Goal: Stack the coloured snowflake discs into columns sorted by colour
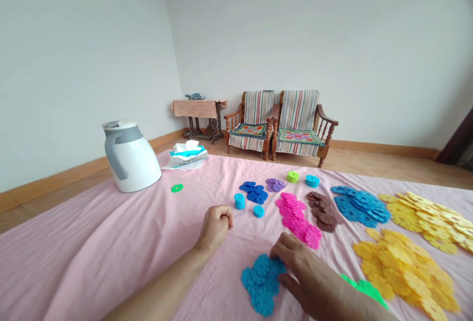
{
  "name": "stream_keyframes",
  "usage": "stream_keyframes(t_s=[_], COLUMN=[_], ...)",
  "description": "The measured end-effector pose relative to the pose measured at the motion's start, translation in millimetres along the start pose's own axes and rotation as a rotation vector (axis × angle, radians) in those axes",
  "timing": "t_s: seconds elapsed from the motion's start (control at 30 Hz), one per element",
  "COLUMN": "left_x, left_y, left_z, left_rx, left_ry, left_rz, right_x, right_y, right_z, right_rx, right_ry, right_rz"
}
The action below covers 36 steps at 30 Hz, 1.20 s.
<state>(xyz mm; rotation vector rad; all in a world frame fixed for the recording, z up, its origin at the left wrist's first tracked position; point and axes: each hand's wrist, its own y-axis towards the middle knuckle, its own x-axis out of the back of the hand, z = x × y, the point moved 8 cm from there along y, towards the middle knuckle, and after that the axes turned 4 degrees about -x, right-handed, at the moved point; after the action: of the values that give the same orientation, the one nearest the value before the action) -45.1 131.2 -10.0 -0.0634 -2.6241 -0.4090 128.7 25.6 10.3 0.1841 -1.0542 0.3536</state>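
My left hand (216, 227) is closed in a fist just above the pink cloth, and whatever its fingers may hold is hidden. My right hand (301, 271) reaches over a loose pile of blue flower-shaped plastic discs (260, 284). Its thumb and fingers close on a blue disc at the pile's right edge, partly hidden by the hand. Beyond my left fist stand two neat stacks of light blue discs, a taller stack (239, 201) and a lower stack (258, 211). A spread of pink discs (295, 217) lies beyond my right hand.
Yellow-orange discs (406, 267), pale yellow discs (432, 217), blue discs (360, 205) and brown discs (322, 211) lie to the right. Green discs (364, 289) show beside my right forearm. A white jug (138, 163) and a tissue box (188, 156) stand at the left.
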Motion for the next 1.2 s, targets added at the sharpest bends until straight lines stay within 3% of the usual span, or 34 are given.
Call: stream_keyframes(t_s=[0.1,0.2,0.43,0.6,0.77,0.97,1.2], left_x=[-1,-2,-3,-3,-3,-3,-4], left_y=[0,0,2,3,3,1,1], left_z=[0,2,4,4,4,3,2], left_rx=[0.002,0.013,0.014,0.0,0.002,0.006,-0.002], left_ry=[-0.006,-0.011,-0.022,-0.014,-0.021,-0.028,-0.019], left_rz=[0.003,0.004,0.006,0.011,-0.001,-0.001,0.002], right_x=[2,1,14,2,-12,-9,13], right_y=[3,15,76,114,129,132,115], right_z=[-9,-24,-59,-78,-85,-90,-60], right_rx=[-0.033,-0.091,-0.239,-0.404,-0.491,-0.457,-0.254], right_ry=[0.054,0.244,0.446,0.51,0.512,0.392,0.149], right_rz=[-0.034,-0.011,-0.203,-0.156,-0.073,-0.076,-0.256])
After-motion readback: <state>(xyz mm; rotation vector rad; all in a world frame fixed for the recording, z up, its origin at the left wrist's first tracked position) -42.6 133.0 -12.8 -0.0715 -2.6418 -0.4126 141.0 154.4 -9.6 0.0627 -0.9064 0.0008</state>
